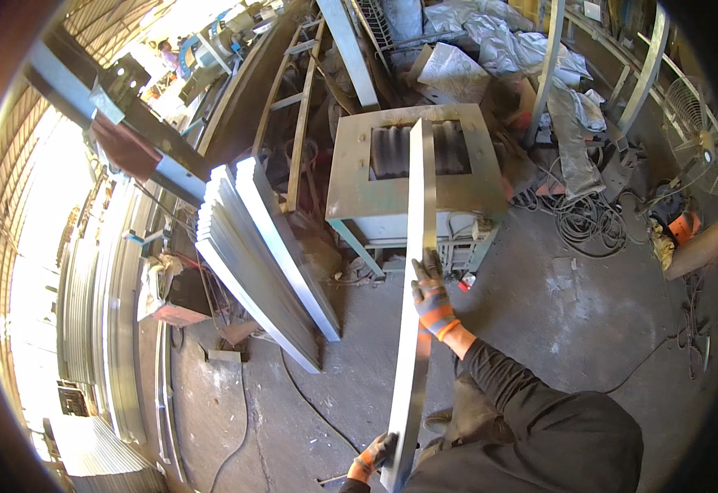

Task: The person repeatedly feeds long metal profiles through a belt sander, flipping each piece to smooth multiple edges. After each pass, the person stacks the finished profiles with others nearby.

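Note:
A long, shiny metal profile (414, 246) runs upright through the middle of the head view. Its far end overlaps the square opening in a worn green machine table (347, 177); whether it touches the table I cannot tell. My right hand (434, 302), in a grey and orange work glove, grips the profile's right side about midway. Lower down, my left hand (373, 457), gloved alike, is closed on its left edge close to the near end. The undersides of both grips are hidden. To the left, a stack of similar metal profiles (260, 271) leans in two groups.
Coiled cables (591, 226) lie on the floor at right, near a standing fan (696, 135). A ladder-like metal frame (293, 107) stands behind the stack. Silver sheeting (507, 41) is heaped at the back. More long profiles (117, 329) line the left side. A thin cable crosses the floor.

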A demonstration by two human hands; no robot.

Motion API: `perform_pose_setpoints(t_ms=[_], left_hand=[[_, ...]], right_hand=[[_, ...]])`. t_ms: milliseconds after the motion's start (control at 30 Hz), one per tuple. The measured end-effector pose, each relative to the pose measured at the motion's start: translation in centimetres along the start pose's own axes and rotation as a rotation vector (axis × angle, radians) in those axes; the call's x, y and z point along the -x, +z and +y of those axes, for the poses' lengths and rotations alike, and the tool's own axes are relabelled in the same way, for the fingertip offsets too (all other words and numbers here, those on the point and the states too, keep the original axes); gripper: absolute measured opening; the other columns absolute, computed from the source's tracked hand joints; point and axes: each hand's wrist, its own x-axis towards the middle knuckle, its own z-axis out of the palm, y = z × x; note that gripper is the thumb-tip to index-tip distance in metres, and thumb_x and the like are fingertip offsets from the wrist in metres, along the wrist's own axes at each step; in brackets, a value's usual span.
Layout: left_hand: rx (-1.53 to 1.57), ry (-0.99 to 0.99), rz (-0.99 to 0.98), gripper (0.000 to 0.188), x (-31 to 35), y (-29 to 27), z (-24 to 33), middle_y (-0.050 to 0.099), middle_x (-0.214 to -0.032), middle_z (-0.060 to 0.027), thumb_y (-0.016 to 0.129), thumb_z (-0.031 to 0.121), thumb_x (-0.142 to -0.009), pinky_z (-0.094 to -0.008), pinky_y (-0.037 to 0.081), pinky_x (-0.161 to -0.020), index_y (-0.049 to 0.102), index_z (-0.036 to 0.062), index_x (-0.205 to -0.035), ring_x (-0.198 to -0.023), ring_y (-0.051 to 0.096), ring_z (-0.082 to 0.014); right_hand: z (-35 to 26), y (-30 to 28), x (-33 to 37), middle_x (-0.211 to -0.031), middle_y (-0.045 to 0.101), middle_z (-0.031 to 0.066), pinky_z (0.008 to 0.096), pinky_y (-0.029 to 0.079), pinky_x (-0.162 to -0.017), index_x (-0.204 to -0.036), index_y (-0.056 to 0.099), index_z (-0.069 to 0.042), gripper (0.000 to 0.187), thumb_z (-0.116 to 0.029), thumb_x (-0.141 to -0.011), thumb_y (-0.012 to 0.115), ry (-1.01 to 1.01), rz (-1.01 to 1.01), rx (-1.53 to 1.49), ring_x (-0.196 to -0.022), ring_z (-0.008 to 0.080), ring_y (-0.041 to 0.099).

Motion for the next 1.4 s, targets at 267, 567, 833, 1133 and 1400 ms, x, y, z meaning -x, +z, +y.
perform_pose_setpoints(t_ms=[267,567,833,1133,1400], left_hand=[[-0.847,0.585,0.403,0.045,-15.2,12.5,28.2,0.082,-0.12,-0.0188,0.085,0.031,-0.108,-0.0429,0.064,-0.091,0.073,0.0054,-0.142,-0.107,0.08,-0.0302],[-0.544,0.701,0.272,0.032,-36.6,21.3,50.4,0.075,-0.121,-0.0181,0.074,0.032,-0.113,-0.0454,0.062,-0.089,0.074,0.0213,-0.144,-0.105,0.076,-0.0359],[-0.756,0.638,0.45,0.049,-30.2,19.3,40.2,0.084,-0.11,-0.0143,0.085,0.045,-0.108,-0.0393,0.061,-0.089,0.074,-0.0002,-0.123,-0.097,0.076,-0.0205],[-0.701,0.402,0.468,0.062,-12.4,12.0,14.4,0.086,-0.118,-0.0239,0.089,0.055,-0.099,-0.0473,0.064,-0.096,0.075,0.003,-0.131,-0.112,0.084,-0.0381],[-0.906,0.31,0.575,0.078,1.8,7.3,-2.0,0.085,-0.114,-0.0269,0.094,0.067,-0.088,-0.0514,0.065,-0.095,0.071,0.005,-0.129,-0.111,0.083,-0.0448]], right_hand=[[12.8,5.5,-27.7,-0.177,0.048,0.0303,0.0604,0.023,-0.142,-0.165,0.056,0.005,0.081,-0.052,-0.107,0.068,-0.005,-0.248,0.73,-0.167,0.049,0.042],[27.7,7.9,-54.3,-0.182,0.045,0.0229,0.0531,0.022,-0.143,-0.172,0.051,-0.002,0.074,-0.054,-0.12,0.043,0.015,-0.288,0.953,-0.171,0.0417,0.038],[21.3,5.6,-42.7,-0.182,0.047,0.0183,0.0652,0.022,-0.14,-0.172,0.052,-0.005,0.076,-0.05,-0.111,0.056,-0.004,-0.247,0.952,-0.17,0.0399,0.039],[6.4,1.8,-14.3,-0.187,0.037,0.0202,0.0723,0.024,-0.135,-0.175,0.046,-0.003,0.085,-0.049,-0.106,0.06,0.075,-0.356,0.886,-0.173,0.0406,0.034],[-3.9,-0.6,5.1,-0.184,0.039,0.0231,0.0724,0.03,-0.132,-0.172,0.048,0.002,0.089,-0.048,-0.102,0.07,0.046,-0.344,0.702,-0.171,0.0443,0.034]])
